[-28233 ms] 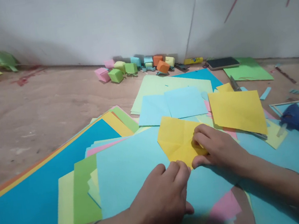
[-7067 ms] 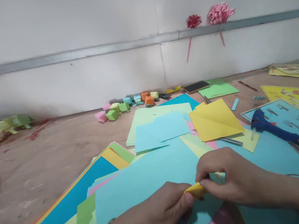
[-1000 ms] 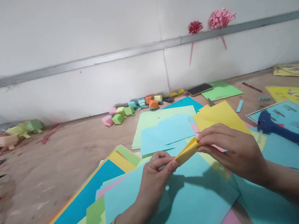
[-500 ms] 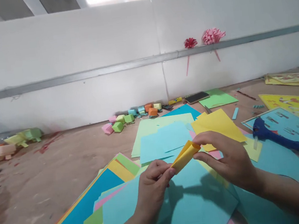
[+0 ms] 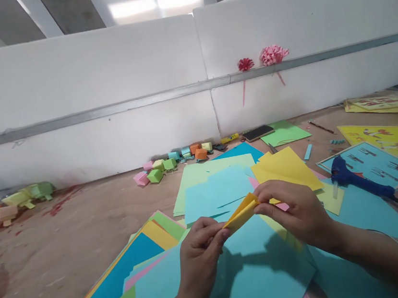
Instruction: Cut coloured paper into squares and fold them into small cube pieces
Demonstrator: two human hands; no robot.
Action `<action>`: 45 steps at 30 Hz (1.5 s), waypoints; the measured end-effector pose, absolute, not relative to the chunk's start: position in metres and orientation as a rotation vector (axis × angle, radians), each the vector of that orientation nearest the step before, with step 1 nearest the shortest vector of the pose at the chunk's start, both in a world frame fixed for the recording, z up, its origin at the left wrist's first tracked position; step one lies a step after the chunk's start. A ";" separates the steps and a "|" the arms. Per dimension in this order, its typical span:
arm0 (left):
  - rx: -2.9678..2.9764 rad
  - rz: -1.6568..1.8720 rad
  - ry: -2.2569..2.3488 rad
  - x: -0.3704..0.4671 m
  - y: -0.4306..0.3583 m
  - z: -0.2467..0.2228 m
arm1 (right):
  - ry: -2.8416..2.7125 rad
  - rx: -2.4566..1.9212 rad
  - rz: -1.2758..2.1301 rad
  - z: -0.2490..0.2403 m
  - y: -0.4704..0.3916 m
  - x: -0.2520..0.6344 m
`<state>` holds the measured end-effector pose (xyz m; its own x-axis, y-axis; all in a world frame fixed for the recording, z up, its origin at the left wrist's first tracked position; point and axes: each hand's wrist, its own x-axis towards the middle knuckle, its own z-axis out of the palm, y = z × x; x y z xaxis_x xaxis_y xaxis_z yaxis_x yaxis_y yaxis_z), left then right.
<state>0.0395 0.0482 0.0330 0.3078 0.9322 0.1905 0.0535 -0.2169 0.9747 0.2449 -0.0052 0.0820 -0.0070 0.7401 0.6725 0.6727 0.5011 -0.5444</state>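
Note:
A small folded piece of yellow paper (image 5: 241,214) is held in the air between both hands, its layers bent over into a loose fold. My left hand (image 5: 202,250) pinches its lower left end between thumb and fingers. At the upper right end, my right hand (image 5: 290,210) grips it with thumb and fingertips. Beneath the hands lies a large light blue sheet (image 5: 259,282), which carries their shadows. Just behind the right hand rests a square yellow sheet (image 5: 285,170), and light blue paper (image 5: 204,194) lies beyond the folded piece.
A blue glue gun (image 5: 362,179) lies at the right on a light blue picture card (image 5: 371,161). Small paper boxes (image 5: 170,163) stand near the white wall, close to a phone (image 5: 258,133). Layered coloured sheets (image 5: 115,270) spread to the left. Paper flowers (image 5: 273,54) sit on the wall rail.
The view has tilted up slightly and shifted. My right hand's fingers have closed from a looser hold to a pinch on the yellow paper's end, which looks flatter. The left hand keeps its grip.

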 end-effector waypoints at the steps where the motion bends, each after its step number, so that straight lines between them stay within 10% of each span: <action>1: 1.586 1.089 0.925 0.039 0.048 0.033 | -1.732 -1.182 0.030 0.082 -0.006 0.245; 45: 2.036 1.085 0.726 0.041 0.040 0.042 | -1.626 -1.193 0.505 0.064 -0.008 0.233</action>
